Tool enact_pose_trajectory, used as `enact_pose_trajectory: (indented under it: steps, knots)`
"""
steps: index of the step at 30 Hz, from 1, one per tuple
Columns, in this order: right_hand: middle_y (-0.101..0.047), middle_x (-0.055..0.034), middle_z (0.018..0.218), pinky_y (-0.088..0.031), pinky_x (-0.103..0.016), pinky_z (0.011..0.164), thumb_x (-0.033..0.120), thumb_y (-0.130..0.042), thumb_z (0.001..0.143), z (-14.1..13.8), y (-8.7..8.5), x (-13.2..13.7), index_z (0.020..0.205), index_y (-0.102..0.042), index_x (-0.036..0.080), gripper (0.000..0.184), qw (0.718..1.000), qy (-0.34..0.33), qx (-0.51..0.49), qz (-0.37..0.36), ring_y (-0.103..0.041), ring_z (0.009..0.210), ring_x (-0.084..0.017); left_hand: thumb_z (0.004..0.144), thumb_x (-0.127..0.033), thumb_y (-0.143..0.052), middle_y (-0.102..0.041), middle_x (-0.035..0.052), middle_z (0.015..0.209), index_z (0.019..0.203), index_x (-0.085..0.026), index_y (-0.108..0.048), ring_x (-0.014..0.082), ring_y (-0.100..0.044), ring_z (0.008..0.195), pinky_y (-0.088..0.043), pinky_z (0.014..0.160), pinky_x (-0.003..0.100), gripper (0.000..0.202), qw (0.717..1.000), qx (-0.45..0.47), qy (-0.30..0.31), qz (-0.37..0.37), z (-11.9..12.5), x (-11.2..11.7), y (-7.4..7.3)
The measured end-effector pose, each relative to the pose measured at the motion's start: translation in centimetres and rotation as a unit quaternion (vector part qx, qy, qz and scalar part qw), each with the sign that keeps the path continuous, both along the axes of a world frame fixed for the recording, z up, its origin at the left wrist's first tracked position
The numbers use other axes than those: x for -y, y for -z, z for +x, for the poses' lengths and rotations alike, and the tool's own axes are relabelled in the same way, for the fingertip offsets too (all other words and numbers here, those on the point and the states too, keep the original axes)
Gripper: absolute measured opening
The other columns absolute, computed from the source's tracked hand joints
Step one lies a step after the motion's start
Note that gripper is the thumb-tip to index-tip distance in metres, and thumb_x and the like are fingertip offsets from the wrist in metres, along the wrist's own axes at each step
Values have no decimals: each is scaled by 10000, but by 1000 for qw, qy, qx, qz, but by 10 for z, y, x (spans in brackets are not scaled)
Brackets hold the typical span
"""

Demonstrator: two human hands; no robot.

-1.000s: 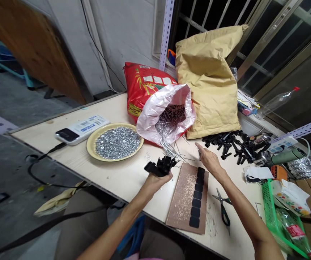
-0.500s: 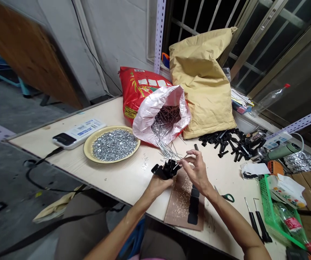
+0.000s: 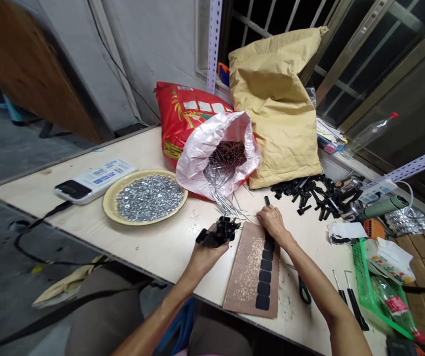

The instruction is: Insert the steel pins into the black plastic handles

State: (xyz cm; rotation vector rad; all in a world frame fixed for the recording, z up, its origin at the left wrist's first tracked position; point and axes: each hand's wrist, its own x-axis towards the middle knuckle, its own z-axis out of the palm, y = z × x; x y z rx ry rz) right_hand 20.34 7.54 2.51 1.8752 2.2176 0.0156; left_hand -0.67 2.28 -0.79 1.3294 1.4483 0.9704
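My left hand (image 3: pixel 207 254) is closed around a cluster of black plastic parts (image 3: pixel 220 232), held up over the front of the table. A thin metal pin sticks out of its right side. My right hand (image 3: pixel 274 225) is down on the table at the far end of a brown cardboard sheet (image 3: pixel 247 277), fingers bent together. Its fingertips are by loose thin metal rods (image 3: pixel 231 206), and what they pinch is hidden. A column of black rounded-square pads (image 3: pixel 264 276) lies on the cardboard. Just beyond the right hand is a small black piece (image 3: pixel 267 200).
A yellow plate (image 3: pixel 108 210) of small metal washers stands left. Behind are a red sack (image 3: pixel 175 116) spilling rods and a brown paper bag (image 3: pixel 279 109). Black parts (image 3: pixel 309 193), scissors (image 3: pixel 304 290), hooked tools (image 3: pixel 357 309) and a green basket (image 3: pixel 362 277) lie right.
My right hand has left the black parts and moved right, down to the table. My left hand has shifted slightly left, still holding the parts. The view has turned a little.
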Motion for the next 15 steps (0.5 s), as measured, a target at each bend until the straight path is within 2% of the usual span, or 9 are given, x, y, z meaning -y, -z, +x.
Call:
enact_pose_trajectory:
  steps: [2, 4, 7, 9, 12, 15]
  knots:
    - [-670, -111, 921, -363, -309, 760, 133, -483, 897, 2, 6, -2, 821, -669, 142, 201, 1000, -10, 8, 6, -553, 923, -210, 558, -130, -586, -626, -12, 685, 673, -235, -533, 223, -611, 740, -474, 758, 325, 165, 1000, -2, 8, 4, 0, -1, -1]
    - [-661, -145, 934, -360, -329, 774, 95, -449, 894, 7, 5, -2, 874, -653, 110, 205, 1000, -11, 13, 19, -551, 921, -226, 569, -123, -563, -597, -26, 648, 683, -233, -512, 195, -583, 670, -472, 708, 306, 167, 1000, -8, 11, 13, 0, -2, -1]
    - [-652, -129, 907, -376, -329, 767, 93, -406, 908, 13, -11, 4, 940, -623, 120, 221, 999, -8, 1, 44, -560, 872, -219, 586, -130, -536, -546, -47, 599, 701, -231, -497, 166, -529, 599, -463, 646, 284, 157, 1000, -8, 14, 13, 1, -2, 2]
    - [-633, -91, 890, -400, -299, 756, 132, -390, 932, 13, -27, 13, 956, -608, 151, 220, 992, -41, -80, 84, -566, 841, -189, 590, -132, -531, -526, -53, 583, 715, -226, -503, 159, -515, 591, -458, 635, 277, 159, 1000, -5, 22, 12, 2, -2, 3]
    - [-592, -69, 919, -422, -258, 733, 221, -404, 954, 2, -49, 29, 947, -606, 179, 207, 949, -133, -235, 162, -562, 829, -155, 580, -113, -536, -546, -49, 600, 746, -220, -524, 166, -532, 617, -455, 650, 283, 198, 999, 2, 31, 9, 5, -2, 1]
    - [-570, -48, 864, -397, -264, 708, 262, -430, 956, -14, -62, 41, 908, -626, 191, 214, 925, -203, -234, 222, -538, 779, -144, 559, -105, -552, -590, -29, 645, 739, -210, -539, 186, -559, 659, -457, 688, 310, 209, 999, -2, 34, 5, 8, -1, -2]
